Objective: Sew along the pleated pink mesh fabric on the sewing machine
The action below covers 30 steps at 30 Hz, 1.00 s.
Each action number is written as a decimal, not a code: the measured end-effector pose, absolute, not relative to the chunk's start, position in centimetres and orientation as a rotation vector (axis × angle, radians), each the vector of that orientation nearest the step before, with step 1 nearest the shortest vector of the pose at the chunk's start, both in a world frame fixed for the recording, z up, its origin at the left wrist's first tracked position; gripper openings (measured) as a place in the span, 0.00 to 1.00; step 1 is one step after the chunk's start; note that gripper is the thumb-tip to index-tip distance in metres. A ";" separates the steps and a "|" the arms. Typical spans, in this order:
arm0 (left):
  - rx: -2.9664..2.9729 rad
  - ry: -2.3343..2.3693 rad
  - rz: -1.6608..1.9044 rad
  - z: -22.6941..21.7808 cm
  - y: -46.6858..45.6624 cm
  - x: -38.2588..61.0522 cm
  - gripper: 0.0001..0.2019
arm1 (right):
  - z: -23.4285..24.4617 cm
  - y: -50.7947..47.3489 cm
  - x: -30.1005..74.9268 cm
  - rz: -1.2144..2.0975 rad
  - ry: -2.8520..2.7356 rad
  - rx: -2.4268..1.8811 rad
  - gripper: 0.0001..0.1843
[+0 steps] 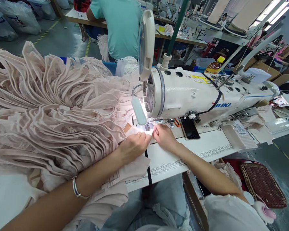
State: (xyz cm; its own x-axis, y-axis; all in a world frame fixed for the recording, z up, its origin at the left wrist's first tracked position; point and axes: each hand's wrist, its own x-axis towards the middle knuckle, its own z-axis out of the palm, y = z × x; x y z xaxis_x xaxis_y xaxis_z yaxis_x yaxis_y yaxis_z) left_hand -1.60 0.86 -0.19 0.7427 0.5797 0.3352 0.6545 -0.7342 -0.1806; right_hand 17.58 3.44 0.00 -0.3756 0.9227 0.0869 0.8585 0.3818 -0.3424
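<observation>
A white sewing machine (pixel 180 93) stands over the table, its small lamp (pixel 139 110) lighting the needle area. Just in front of the presser foot (pixel 148 125), my left hand (pixel 135 145) pinches the edge of a pale pink fabric piece (pixel 148 132). Close on its right, my right hand (pixel 162 136) grips the same edge between closed fingers. The fabric stretches between both hands, partly under the foot. A large heap of pale pink garment pieces (pixel 86 128) lies left of the machine, and some hang below my left forearm.
Right of my hands lie a phone (pixel 189 127) and orange-handled snips (pixel 176 122). A ruler strip (pixel 168 166) runs along the table's front edge. Behind the machine stands a bottle with a yellow cap (pixel 215 65). A co-worker in a teal shirt (pixel 119 29) sits ahead.
</observation>
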 end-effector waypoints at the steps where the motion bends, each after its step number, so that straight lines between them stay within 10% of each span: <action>1: -2.642 -0.939 -0.363 -0.2 0.4 -1.4 0.15 | -0.2 3.5 17.7 0.420 -2.313 -1.560 0.04; 17: -2.871 -1.406 -0.884 -1.5 0.5 -2.6 0.31 | -0.3 3.1 17.4 0.547 -2.118 -1.522 0.07; 30: -2.814 -1.046 -0.238 -0.5 -0.6 -1.5 0.22 | -0.4 3.2 17.4 0.511 -2.129 -1.528 0.07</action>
